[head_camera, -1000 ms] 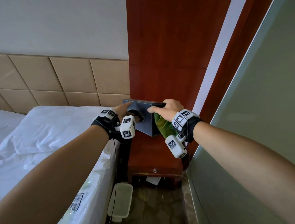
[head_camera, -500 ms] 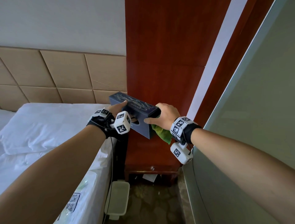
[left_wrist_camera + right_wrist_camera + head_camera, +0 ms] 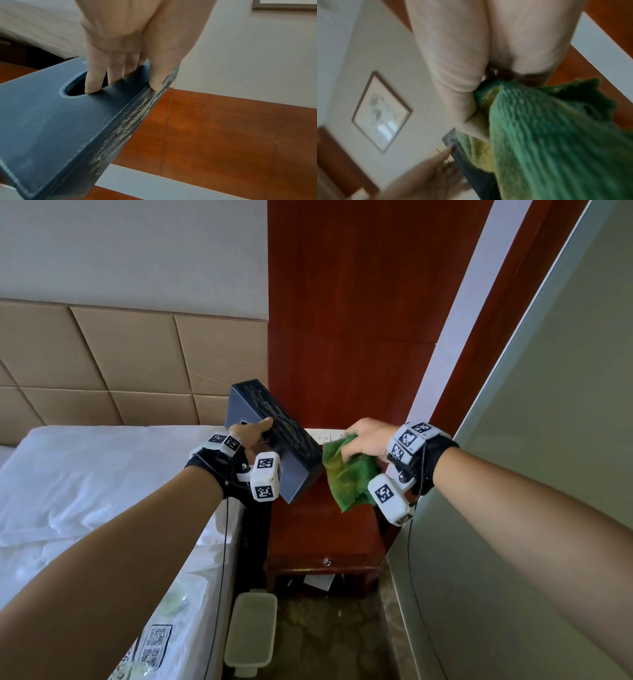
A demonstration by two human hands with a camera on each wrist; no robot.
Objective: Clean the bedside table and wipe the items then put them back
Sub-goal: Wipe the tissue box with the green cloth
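Note:
A dark blue tissue box with a faded gold pattern is held tilted in the air above the red-brown bedside table. My left hand grips it: the fingers hook into its oval opening and the thumb presses the patterned side. The same tissue box fills the left wrist view. My right hand clutches a green cloth right beside the box's near end. The green cloth hangs from the hand in the right wrist view, against the box's edge.
A bed with white linen lies to the left, against a tan padded headboard. A glass panel bounds the right. A white card lies at the table's back. A white lidded bin stands on the floor below.
The box has turned and swung left, its far end raised, and now only my left hand holds it. My right hand has let go and moved right with the cloth.

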